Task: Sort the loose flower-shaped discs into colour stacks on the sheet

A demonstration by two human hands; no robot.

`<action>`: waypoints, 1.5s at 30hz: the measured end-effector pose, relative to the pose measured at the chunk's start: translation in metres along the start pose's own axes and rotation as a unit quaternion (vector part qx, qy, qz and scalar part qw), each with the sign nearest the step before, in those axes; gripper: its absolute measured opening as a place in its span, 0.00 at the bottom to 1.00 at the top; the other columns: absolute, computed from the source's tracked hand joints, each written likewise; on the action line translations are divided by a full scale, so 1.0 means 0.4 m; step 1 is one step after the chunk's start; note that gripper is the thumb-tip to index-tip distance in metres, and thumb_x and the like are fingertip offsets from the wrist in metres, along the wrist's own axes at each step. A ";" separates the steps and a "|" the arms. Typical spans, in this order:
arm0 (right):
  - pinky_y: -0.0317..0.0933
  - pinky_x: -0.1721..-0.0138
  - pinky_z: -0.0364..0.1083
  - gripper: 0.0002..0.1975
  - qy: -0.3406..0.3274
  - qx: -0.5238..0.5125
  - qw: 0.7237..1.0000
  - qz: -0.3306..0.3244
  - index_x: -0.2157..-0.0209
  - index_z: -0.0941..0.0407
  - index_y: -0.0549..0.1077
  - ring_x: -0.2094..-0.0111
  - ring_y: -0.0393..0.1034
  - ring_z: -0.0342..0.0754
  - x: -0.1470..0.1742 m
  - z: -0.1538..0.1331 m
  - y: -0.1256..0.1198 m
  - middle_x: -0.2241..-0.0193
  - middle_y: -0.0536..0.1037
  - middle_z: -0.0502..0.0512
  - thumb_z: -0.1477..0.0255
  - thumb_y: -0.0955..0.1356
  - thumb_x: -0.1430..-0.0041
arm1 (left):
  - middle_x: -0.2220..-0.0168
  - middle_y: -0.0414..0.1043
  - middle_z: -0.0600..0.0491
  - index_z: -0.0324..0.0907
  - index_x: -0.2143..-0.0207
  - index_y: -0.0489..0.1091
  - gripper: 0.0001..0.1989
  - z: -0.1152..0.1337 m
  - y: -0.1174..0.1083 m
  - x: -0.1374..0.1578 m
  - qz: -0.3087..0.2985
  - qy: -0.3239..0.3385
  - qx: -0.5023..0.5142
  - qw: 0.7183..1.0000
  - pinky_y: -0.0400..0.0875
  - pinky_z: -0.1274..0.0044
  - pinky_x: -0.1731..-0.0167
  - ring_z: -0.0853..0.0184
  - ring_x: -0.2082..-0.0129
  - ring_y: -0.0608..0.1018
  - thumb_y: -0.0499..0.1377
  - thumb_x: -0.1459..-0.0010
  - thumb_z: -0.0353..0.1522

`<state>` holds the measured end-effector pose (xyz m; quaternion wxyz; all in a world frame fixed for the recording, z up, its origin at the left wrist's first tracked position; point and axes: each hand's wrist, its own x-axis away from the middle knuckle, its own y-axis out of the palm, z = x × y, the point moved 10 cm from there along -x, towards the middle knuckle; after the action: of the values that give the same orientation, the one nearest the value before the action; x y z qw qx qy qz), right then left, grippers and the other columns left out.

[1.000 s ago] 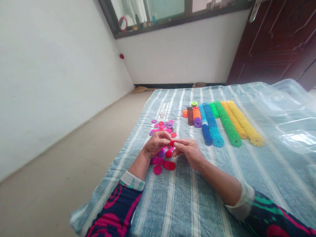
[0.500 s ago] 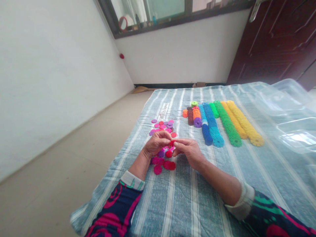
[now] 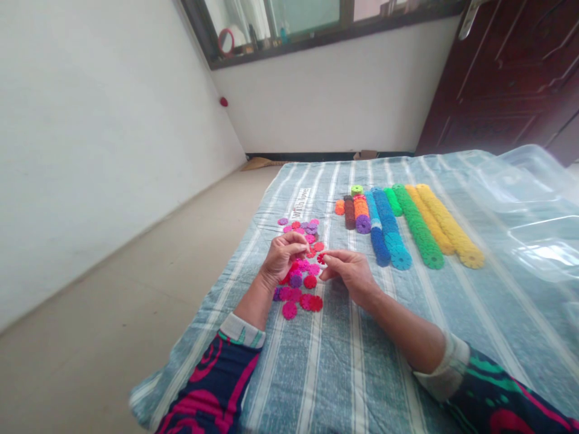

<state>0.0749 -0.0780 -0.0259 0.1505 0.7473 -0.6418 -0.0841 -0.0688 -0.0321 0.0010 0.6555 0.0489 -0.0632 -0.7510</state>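
Note:
Between the thumb and fingertips of my right hand (image 3: 353,274) is a red notched disc (image 3: 321,258), a flat flower-like plastic piece. My left hand (image 3: 284,256) is closed in a pinch just left of it; whether anything sits between those fingertips is hard to make out. Below and around both hands lies a loose scatter of pink, red and purple discs, with a pink disc (image 3: 289,310) nearest me and a purple disc (image 3: 295,281) beside my left hand. Part of the scatter is hidden behind my left hand.
To the right lie rows of discs sorted by colour, among them a yellow row (image 3: 447,223), a green row (image 3: 418,229) and a blue row (image 3: 384,211). Clear plastic containers (image 3: 543,241) stand at the right. Everything rests on a striped cloth (image 3: 335,361).
My hands have moved slightly apart, with the red disc staying in my right fingers. More of the scattered discs between the hands now shows.

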 end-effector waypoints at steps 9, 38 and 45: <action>0.63 0.74 0.43 0.20 -0.031 -0.002 0.996 0.084 0.69 0.58 0.78 0.82 0.70 0.44 -0.031 -0.021 -0.083 0.84 0.76 0.51 0.55 0.75 0.57 | 0.71 0.75 0.53 0.40 0.74 0.73 0.04 0.063 -0.082 -0.013 0.164 0.171 -0.394 0.888 0.69 0.76 0.63 0.67 0.69 0.74 0.59 0.53 0.30; 0.62 0.74 0.45 0.23 -0.015 -0.009 0.994 0.105 0.68 0.58 0.79 0.80 0.71 0.47 -0.039 -0.008 -0.109 0.84 0.76 0.53 0.54 0.76 0.59 | 0.76 0.75 0.56 0.41 0.76 0.75 0.06 0.063 -0.186 -0.017 0.252 0.134 -0.428 0.857 0.68 0.78 0.65 0.67 0.72 0.75 0.57 0.52 0.31; 0.63 0.74 0.44 0.22 -0.015 0.007 0.995 0.097 0.67 0.58 0.81 0.81 0.70 0.46 -0.039 -0.005 -0.104 0.84 0.77 0.52 0.55 0.76 0.59 | 0.75 0.76 0.55 0.41 0.77 0.75 0.06 0.058 -0.190 -0.019 0.252 0.136 -0.437 0.853 0.68 0.77 0.64 0.66 0.72 0.75 0.58 0.52 0.31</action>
<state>0.1119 -0.0568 -0.0389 0.1427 0.6810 -0.7143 -0.0757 -0.1456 -0.0137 0.0117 0.7781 -0.1587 0.3506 -0.4965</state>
